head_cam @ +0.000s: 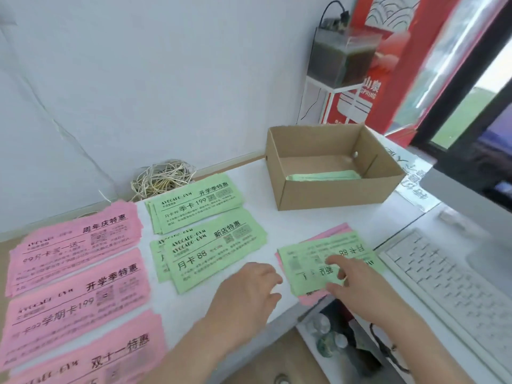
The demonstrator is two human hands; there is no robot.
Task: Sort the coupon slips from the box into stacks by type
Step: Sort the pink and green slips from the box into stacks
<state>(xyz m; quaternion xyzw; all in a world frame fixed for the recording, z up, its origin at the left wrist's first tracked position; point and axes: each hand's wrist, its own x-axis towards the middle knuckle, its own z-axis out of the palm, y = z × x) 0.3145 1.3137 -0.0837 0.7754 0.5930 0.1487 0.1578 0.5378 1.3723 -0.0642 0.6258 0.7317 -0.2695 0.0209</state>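
Note:
A brown cardboard box (332,187) stands at the back right of the white table, with green slips (324,176) lying inside. Three pink stacks (74,245) line the left side, and two green stacks (196,206) lie in the middle. Near the table's front edge is a mixed pile of green and pink slips (313,256), upside down to me. My right hand (357,284) rests on that pile, thumb and fingers pinching the top green slip. My left hand (246,297) hovers just left of the pile with relaxed fingers, holding nothing.
A white keyboard (448,289) lies at the right, with a monitor behind it. A coil of wire (163,177) sits by the wall. A small tank on a white stand (340,56) and a red cooler stand behind the box. A dark bag sits below the table edge.

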